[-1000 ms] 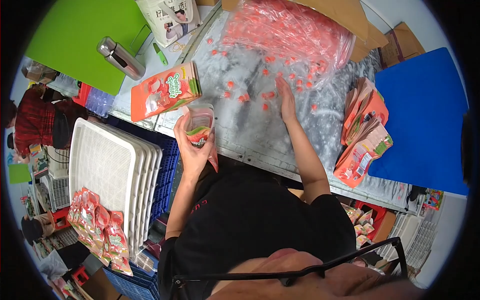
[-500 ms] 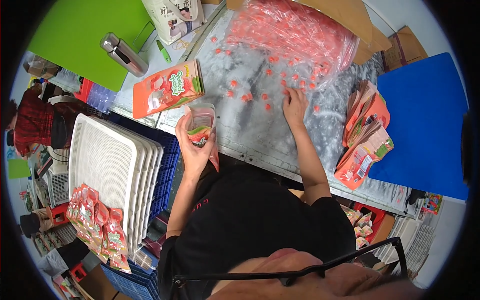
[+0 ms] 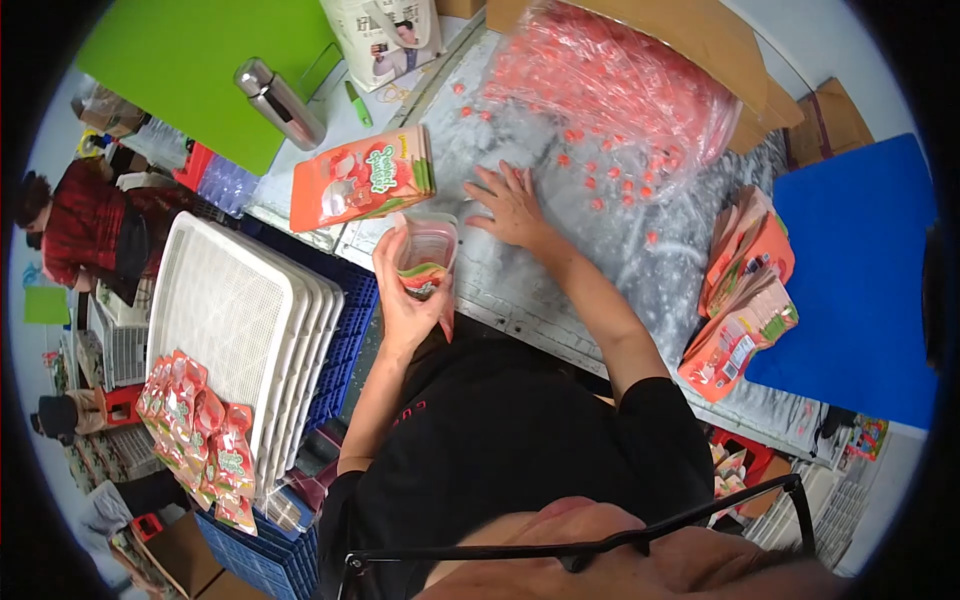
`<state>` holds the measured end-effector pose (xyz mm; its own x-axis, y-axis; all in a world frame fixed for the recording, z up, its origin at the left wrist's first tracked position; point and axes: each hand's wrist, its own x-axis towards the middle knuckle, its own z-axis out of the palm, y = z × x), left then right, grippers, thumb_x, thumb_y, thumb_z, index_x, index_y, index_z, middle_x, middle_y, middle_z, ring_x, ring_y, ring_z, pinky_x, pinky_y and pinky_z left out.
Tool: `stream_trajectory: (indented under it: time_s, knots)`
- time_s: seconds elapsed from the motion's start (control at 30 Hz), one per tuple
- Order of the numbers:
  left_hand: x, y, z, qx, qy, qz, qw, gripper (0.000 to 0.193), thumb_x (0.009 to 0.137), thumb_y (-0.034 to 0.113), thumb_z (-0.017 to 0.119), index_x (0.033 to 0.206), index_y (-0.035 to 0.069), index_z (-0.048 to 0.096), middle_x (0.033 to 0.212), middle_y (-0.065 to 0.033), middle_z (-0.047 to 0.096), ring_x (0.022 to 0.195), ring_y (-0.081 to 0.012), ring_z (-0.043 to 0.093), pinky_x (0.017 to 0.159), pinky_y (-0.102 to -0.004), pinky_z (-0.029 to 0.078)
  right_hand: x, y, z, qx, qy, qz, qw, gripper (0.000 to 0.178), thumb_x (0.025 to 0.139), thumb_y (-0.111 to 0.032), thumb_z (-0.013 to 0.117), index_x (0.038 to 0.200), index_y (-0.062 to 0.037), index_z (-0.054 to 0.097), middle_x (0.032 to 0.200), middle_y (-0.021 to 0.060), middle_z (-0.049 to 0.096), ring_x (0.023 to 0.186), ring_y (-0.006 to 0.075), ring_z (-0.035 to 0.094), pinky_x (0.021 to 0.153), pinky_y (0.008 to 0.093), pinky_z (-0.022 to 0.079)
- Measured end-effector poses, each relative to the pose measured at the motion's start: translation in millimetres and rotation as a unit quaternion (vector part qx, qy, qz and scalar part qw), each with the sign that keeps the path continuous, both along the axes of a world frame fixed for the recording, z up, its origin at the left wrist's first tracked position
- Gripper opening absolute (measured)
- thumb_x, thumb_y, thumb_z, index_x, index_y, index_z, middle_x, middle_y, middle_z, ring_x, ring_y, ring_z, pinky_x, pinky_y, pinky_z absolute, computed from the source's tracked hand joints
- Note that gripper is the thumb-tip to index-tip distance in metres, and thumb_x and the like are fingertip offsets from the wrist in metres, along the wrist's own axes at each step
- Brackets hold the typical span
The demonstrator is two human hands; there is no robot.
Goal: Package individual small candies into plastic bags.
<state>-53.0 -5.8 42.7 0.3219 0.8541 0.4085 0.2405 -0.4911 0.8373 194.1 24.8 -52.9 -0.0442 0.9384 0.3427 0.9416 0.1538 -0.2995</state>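
My left hand (image 3: 406, 308) grips a pink-red plastic pouch (image 3: 427, 275), held upright with its mouth open at the table's near edge. My right hand (image 3: 510, 210) lies flat on the grey table, fingers spread, just right of the pouch. Whether anything is under its palm is hidden. Small red wrapped candies (image 3: 588, 183) are scattered to the right of that hand, in front of a large clear bag (image 3: 610, 85) full of them. A stack of flat printed pouches (image 3: 362, 178) lies beyond my left hand.
A steel flask (image 3: 280, 105), a green-handled cutter (image 3: 358, 104) and a tote bag (image 3: 382, 40) stand at the back left. Stacked white trays (image 3: 230, 310) bear filled pouches (image 3: 200, 435). More pouches (image 3: 740, 310) lie right, beside a blue board (image 3: 855, 280).
My right hand has swept left across the table from the candies toward the pouch. The candies that lay there no longer show. My left hand still holds the pouch; the view has shifted slightly.
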Motion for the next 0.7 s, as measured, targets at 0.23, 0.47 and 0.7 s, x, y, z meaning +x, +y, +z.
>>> stream_trajectory:
  time_s: [0.23,0.47,0.7]
  knots:
    - [3.5,-1.1,-20.9,0.16,-0.152,-0.036,0.975,0.092,0.055,0.003,0.076,0.139,0.009,0.039,0.14,-0.0211,0.034,0.132,-0.0374,0.038,0.107,-0.0454,0.036,2.5,9.2,-18.5,0.028,0.038,0.026,0.999,0.031,0.076,-0.024,0.076,0.103,-0.0116,0.067,0.114,0.0066,0.062,0.105,0.0282,0.055,0.093,0.0464,0.043]
    - [14.6,3.7,-33.0,0.078,-0.072,-0.042,0.993,0.093,0.06,0.003,0.078,0.141,0.008,0.033,0.138,-0.0208,0.033,0.13,-0.0365,0.037,0.108,-0.0454,0.034,1.5,3.2,4.9,0.199,0.289,-0.036,0.936,0.012,0.082,-0.013,0.073,0.089,-0.007,0.064,0.068,0.0057,0.053,0.057,0.0186,0.051,0.051,0.0314,0.041]
    - [40.5,4.1,-12.7,0.07,0.0,-0.047,0.996,0.095,0.059,0.001,0.08,0.142,0.009,0.034,0.138,-0.0217,0.029,0.13,-0.0397,0.034,0.109,-0.0454,0.033,-30.6,-27.9,127.2,0.167,0.813,0.042,0.556,0.016,0.096,-0.017,0.055,0.1,-0.0019,0.06,0.076,0.003,0.056,0.065,0.014,0.053,0.058,0.0289,0.045]
